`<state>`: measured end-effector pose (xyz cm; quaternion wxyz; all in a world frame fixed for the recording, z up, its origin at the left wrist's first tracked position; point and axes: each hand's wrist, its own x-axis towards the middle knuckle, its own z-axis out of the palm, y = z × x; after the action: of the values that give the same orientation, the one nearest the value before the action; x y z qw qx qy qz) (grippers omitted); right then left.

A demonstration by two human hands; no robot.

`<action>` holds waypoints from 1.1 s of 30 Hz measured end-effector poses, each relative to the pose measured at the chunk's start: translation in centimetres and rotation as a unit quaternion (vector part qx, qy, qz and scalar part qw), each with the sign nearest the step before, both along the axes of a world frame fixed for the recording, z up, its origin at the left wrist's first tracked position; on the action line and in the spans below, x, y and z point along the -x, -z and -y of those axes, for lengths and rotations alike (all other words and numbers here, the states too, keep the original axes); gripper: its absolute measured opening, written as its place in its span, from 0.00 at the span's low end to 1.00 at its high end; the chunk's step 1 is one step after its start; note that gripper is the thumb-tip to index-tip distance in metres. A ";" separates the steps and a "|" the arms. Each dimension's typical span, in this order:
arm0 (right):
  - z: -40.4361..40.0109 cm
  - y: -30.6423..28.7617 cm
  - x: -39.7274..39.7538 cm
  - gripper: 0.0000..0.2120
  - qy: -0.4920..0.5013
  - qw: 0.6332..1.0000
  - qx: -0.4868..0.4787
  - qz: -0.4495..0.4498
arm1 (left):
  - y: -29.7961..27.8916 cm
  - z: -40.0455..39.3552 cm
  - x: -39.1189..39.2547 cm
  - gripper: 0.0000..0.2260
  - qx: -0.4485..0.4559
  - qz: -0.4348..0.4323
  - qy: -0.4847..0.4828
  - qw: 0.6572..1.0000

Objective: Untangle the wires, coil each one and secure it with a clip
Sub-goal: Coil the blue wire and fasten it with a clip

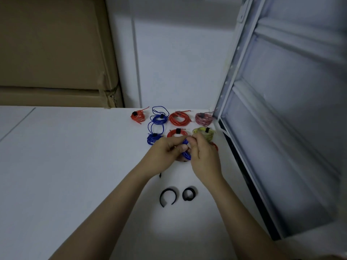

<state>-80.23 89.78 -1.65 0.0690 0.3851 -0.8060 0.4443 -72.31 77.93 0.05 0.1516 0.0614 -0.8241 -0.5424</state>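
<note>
My left hand [165, 154] and my right hand [203, 156] together hold a coil of blue wire [186, 150] just above the white table [75, 166]. Fingers of both hands pinch the coil at its top. Behind them lie several coiled wires with black clips: a red coil [138, 117], a blue coil [159, 119], a red coil [179, 118], a pink coil [204, 118], a blue coil [153, 138], a red coil [175, 132] and a yellow coil [204, 132]. A bit of red wire [215, 146] shows behind my right hand.
Two loose black clip straps lie near me on the table, an open one [168, 197] and a closed loop [189, 194]. A short black piece [160, 175] lies under my left wrist. A white metal frame [244, 128] borders the table on the right. Cardboard boxes [52, 53] stand at the back left.
</note>
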 end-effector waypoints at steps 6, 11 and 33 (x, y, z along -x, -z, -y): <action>-4.4 1.1 -0.2 0.09 0.022 0.998 -0.037 0.053 | 1.0 -0.1 -2.5 0.10 0.109 0.100 -0.030 0.988; -6.5 2.9 -0.6 0.09 0.034 0.990 -0.091 0.102 | 2.3 -0.9 -4.4 0.12 0.252 0.152 0.018 0.956; -0.2 0.6 -2.0 0.11 -0.017 0.937 0.125 0.325 | 2.5 0.8 -2.2 0.10 0.133 0.032 -0.067 0.988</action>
<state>-78.19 89.96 -2.21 -0.1569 0.2216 -0.7157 0.6434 -70.07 77.11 -2.41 0.1678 0.1128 -0.8871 -0.4148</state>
